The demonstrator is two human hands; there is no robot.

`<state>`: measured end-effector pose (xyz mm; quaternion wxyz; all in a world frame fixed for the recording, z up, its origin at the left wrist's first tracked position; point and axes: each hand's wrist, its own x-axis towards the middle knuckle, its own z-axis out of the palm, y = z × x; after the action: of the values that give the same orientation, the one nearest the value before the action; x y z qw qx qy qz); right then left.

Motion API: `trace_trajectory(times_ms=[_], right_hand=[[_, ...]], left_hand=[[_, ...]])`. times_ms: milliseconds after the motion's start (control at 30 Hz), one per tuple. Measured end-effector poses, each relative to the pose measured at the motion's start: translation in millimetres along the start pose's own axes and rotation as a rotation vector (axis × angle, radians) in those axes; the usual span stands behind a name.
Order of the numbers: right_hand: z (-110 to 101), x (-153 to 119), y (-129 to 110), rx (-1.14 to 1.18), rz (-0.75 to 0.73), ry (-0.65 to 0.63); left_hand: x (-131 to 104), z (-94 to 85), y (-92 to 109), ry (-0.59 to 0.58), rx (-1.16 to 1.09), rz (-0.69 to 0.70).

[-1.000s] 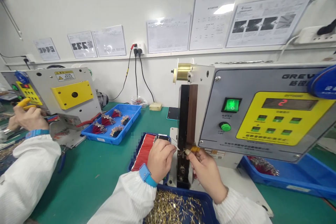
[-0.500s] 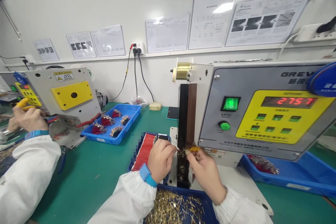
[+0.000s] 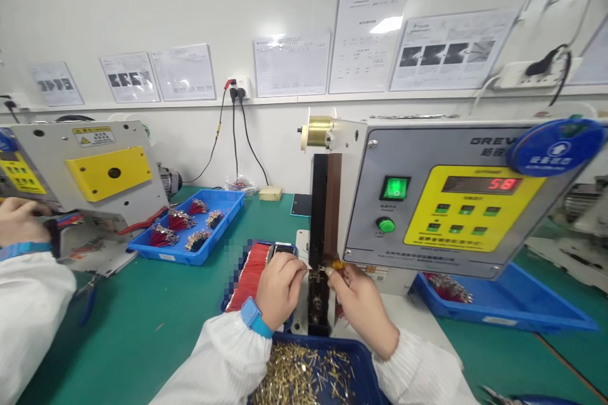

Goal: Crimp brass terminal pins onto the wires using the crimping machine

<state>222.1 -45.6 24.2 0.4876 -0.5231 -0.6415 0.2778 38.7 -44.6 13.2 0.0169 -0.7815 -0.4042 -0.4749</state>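
Observation:
My left hand [image 3: 280, 291], a blue band at its wrist, is closed in a pinch on a thin red wire [image 3: 304, 268] at the left side of the crimping machine's black press head [image 3: 319, 215]. My right hand [image 3: 363, 304] is closed at the other side of the press, a yellow cover [image 3: 337, 264] on one finger. Its thumb and finger pinch a tiny metal piece at the die, too small to name surely. Below both hands lies a dark blue tray [image 3: 365, 361] of loose brass-coloured pins [image 3: 294, 373]. Red wires [image 3: 249, 275] lie bundled in a tray left of my left hand.
The machine's control panel [image 3: 427, 202] stands close on the right, with a blue tray [image 3: 532, 304] beyond. Another blue tray [image 3: 190, 256] with wire bundles is at the left. At the far left a co-worker's hand [image 3: 21, 224] is beside a second machine [image 3: 109, 171].
The view has turned a little to the right. My hands keep their places at the press. The red display reads differently, and the co-worker's hand sits lower against its machine.

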Motion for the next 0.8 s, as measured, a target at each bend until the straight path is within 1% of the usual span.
trace_trajectory(times_ms=[100, 167, 200, 267, 333, 433, 533, 633, 800], right_hand=[[-30, 2, 8, -0.151, -0.024, -0.079], [-51, 0, 18, -0.223, 0.064, -0.097], [-60, -1, 24, -0.25, 0.11, -0.133], [-71, -3, 33, -0.296, 0.148, -0.194], [-73, -4, 39, -0.335, 0.142, -0.239], [-68, -3, 40, -0.377, 0.11, -0.275], [-63, -2, 40, -0.426, 0.105, -0.257], [-65, -3, 41, -0.457, 0.077, -0.238], [-66, -6, 46, -0.542, 0.017, -0.349]], left_hand=[[-1, 2.0, -1, 0.004, -0.025, -0.029], [-2, 2.9, -1, -0.011, -0.031, -0.046], [-2, 3.1, -1, -0.022, -0.032, -0.057], [-3, 3.3, -1, -0.04, -0.035, -0.081], [-3, 3.1, 0, -0.045, -0.034, -0.097], [-4, 2.8, 0, -0.067, -0.029, -0.104], [-4, 2.9, -1, -0.088, -0.028, -0.111], [-4, 3.7, -2, -0.091, -0.028, -0.115], [-4, 5.0, -2, -0.091, -0.009, -0.109]])
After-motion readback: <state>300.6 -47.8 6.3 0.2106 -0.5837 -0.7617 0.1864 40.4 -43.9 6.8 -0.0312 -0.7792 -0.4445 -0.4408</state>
